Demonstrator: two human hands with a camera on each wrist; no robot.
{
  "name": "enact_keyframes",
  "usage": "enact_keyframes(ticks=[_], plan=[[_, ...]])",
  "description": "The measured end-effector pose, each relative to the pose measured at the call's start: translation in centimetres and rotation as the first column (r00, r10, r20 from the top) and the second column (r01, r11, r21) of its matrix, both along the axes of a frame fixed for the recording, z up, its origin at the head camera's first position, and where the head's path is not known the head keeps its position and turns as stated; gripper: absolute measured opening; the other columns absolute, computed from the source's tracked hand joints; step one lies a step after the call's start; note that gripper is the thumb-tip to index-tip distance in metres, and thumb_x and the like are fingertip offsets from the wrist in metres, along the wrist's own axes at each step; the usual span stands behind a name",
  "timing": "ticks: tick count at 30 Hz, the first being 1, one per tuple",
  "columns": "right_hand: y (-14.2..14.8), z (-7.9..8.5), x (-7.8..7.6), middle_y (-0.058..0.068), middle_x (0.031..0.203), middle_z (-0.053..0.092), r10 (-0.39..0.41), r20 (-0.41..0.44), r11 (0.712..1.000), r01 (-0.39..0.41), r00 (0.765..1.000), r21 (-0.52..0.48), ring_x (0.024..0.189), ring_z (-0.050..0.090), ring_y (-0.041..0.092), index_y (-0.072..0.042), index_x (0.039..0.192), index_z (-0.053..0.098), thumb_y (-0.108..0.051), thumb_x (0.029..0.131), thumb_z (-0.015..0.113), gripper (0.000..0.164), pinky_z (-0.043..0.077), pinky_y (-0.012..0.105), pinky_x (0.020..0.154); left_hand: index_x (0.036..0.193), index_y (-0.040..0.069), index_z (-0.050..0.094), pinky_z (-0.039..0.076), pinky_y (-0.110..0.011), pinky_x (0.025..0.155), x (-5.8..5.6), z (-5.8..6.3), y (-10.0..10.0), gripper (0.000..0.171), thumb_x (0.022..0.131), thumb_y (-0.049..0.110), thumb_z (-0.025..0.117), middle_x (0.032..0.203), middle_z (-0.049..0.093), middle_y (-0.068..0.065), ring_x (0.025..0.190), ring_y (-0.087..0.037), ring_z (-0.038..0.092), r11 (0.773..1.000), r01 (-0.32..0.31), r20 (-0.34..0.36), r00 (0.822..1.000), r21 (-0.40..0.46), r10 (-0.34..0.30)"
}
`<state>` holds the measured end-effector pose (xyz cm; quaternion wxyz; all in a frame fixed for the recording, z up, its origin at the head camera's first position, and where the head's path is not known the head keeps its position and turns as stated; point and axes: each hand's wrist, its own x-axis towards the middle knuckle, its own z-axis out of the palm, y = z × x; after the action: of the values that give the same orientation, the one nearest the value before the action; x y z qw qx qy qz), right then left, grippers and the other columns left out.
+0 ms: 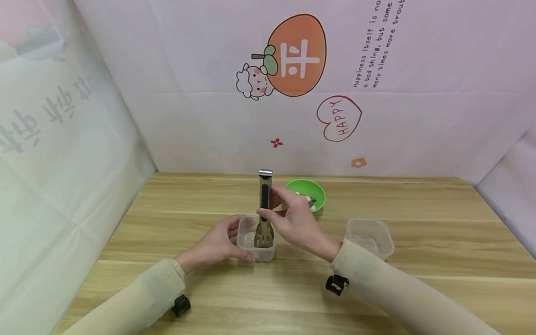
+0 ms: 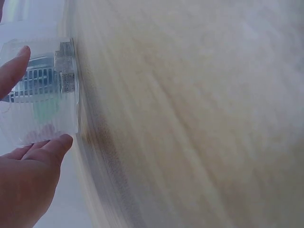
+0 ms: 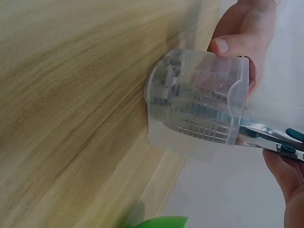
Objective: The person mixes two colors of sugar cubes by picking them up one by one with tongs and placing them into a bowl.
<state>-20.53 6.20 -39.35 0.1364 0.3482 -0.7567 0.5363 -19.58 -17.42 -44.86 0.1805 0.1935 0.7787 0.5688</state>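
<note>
My left hand (image 1: 219, 244) steadies a clear plastic container (image 1: 266, 255) on the table, thumb on one side and fingers on the other. Metal tongs (image 1: 265, 196) with dark grip inserts are pinched in my right hand (image 1: 298, 221), upright with their slotted ends down inside that container. Through its wall in the left wrist view, small greyish blocks (image 2: 65, 71) show at the bottom. Behind my right hand sits a green bowl (image 1: 323, 195) holding white and dark pieces, partly hidden by the hand.
A second clear plastic container (image 1: 381, 232) stands to the right, beside my right forearm. The wooden table (image 1: 259, 308) ends at a printed white curtain (image 1: 209, 125) at the back, with white sheeting on both sides.
</note>
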Motion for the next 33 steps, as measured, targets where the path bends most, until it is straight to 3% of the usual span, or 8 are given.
enact_keyframes(ticks=[12, 19, 27, 33], plan=[[-0.2, -0.4, -0.2, 0.003, 0.09, 0.072, -0.014, -0.043, 0.999, 0.016, 0.999, 0.035, 0.08, 0.071, 0.015, -0.006, 0.115, 0.069, 0.002, 0.091, 0.081, 0.027, 0.064, 0.027, 0.063, 0.158, 0.0, 0.039, 0.036, -0.051, 0.122, -0.1, -0.3, -0.2, 0.095, 0.081, 0.009, 0.093, 0.159, 0.047, -0.019, 0.147, -0.037, 0.043, 1.0, 0.006, -0.006, 1.0, -0.003, -0.006], [-0.5, -0.1, -0.2, 0.004, 0.085, 0.072, -0.049, -0.088, 0.998, 0.046, 0.995, -0.034, 0.073, 0.069, 0.017, -0.004, 0.105, 0.069, 0.002, 0.091, 0.081, 0.019, 0.064, 0.027, 0.06, 0.159, 0.001, 0.038, 0.037, -0.05, 0.121, -0.1, -0.2, -0.1, 0.098, 0.08, 0.009, 0.094, 0.159, 0.047, -0.018, 0.147, -0.036, 0.043, 1.0, -0.006, -0.003, 1.0, -0.006, 0.006], [-0.5, 0.5, -0.2, 0.005, 0.082, 0.072, -0.131, -0.03, 0.987, 0.127, 0.991, -0.097, 0.071, 0.068, 0.02, -0.001, 0.104, 0.069, 0.001, 0.092, 0.081, 0.017, 0.06, 0.023, 0.057, 0.158, 0.001, 0.039, 0.039, -0.048, 0.121, 0.0, -0.1, 0.0, 0.098, 0.078, 0.008, 0.094, 0.158, 0.048, -0.018, 0.146, -0.036, 0.044, 1.0, -0.019, 0.007, 1.0, -0.005, 0.019], [-0.1, 0.9, -0.5, 0.013, 0.083, 0.071, -0.181, 0.006, 0.97, 0.179, 0.984, -0.162, 0.071, 0.067, 0.029, 0.002, 0.11, 0.07, 0.004, 0.09, 0.081, 0.022, 0.058, 0.02, 0.057, 0.159, -0.001, 0.036, 0.039, -0.047, 0.12, 0.0, -0.1, 0.0, 0.101, 0.078, 0.008, 0.095, 0.159, 0.045, -0.019, 0.147, -0.038, 0.044, 1.0, -0.026, 0.011, 1.0, -0.012, 0.026]])
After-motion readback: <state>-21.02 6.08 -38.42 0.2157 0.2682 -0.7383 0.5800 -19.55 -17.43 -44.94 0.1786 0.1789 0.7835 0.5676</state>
